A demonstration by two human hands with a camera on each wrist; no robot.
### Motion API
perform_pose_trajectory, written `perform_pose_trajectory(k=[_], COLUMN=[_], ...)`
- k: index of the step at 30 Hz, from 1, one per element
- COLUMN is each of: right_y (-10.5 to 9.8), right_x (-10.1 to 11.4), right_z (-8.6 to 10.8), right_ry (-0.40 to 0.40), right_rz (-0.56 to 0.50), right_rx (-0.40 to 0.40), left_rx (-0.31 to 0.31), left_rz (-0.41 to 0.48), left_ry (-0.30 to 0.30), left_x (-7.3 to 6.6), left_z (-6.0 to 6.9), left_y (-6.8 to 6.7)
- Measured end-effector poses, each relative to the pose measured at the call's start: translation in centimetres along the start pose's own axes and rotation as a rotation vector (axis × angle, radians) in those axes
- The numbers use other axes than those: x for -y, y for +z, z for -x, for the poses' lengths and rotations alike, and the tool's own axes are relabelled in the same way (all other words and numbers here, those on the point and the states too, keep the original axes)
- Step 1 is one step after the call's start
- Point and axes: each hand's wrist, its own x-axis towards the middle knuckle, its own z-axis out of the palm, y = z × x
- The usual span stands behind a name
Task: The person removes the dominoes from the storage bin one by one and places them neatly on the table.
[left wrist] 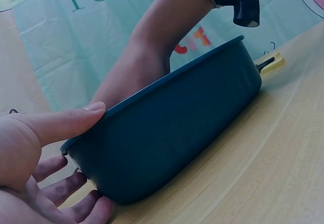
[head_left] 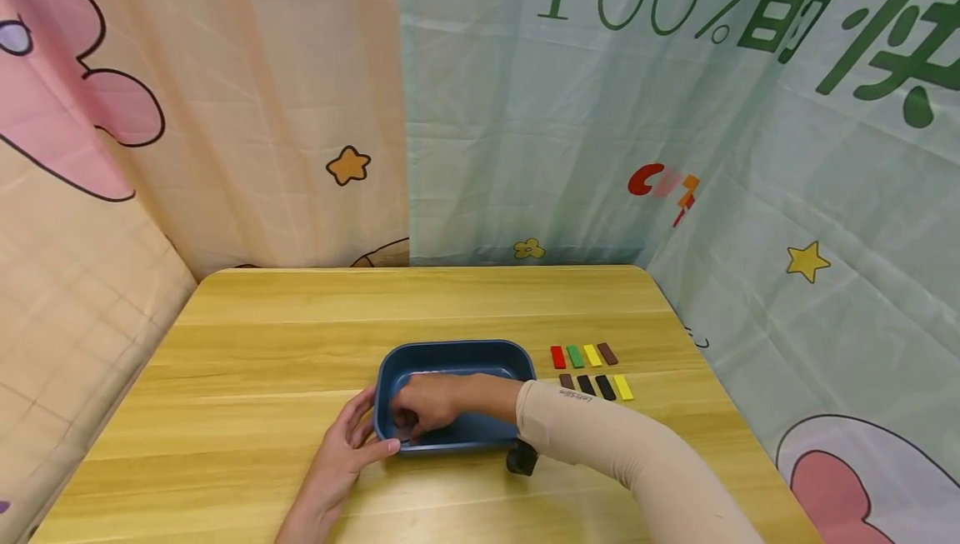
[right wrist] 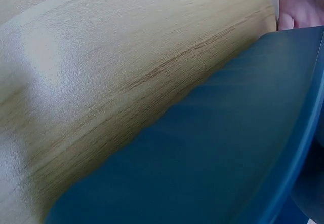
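A dark blue rectangular basin stands on the wooden table. My left hand grips its near left corner. In the left wrist view, the thumb lies on the rim while the other fingers bear against the outer wall. My right hand reaches down into the basin's left end with bent fingers. A small greyish patch shows under its fingertips; whether they pinch something is unclear. The right wrist view shows mostly the basin's outer wall, and the right hand's fingers are hidden there.
Right of the basin lie two rows of small flat blocks, among them a red block, a green block and a black block. The sleeved right forearm passes just in front of them. Printed curtains enclose the table.
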Motion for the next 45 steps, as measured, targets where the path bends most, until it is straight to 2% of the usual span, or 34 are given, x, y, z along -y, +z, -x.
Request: perform_pose_trajectory(k=[8, 20, 26, 39, 45], right_y=[0.0, -0.7, -1.4, -2.2, -2.9], right_x=[0.3, -0.8, -1.2, -1.3, -1.1], right_z=[0.2, 0.8, 1.2, 2.2, 2.6], right_ry=[-0.019, 0.067, 0.116, 0.053, 0.067], right_rz=[-0.012, -0.039, -0.041, -0.051, -0.059], right_rx=[0.016, -0.005, -0.01, -0.05, -0.053], left_rx=[0.001, -0.008, 0.003, 0.006, -0.001], left_rz=[-0.004, -0.007, 0.004, 0.002, 0.002], left_ry=[0.007, -0.019, -0.01, -0.021, -0.028], left_x=[0.0, -0.1, -0.1, -0.2, -0.1], left_z=[-0.1, 0.0, 0.0, 0.1, 0.1], left_y=[0.0, 0.0, 0.0, -0.2, -0.1])
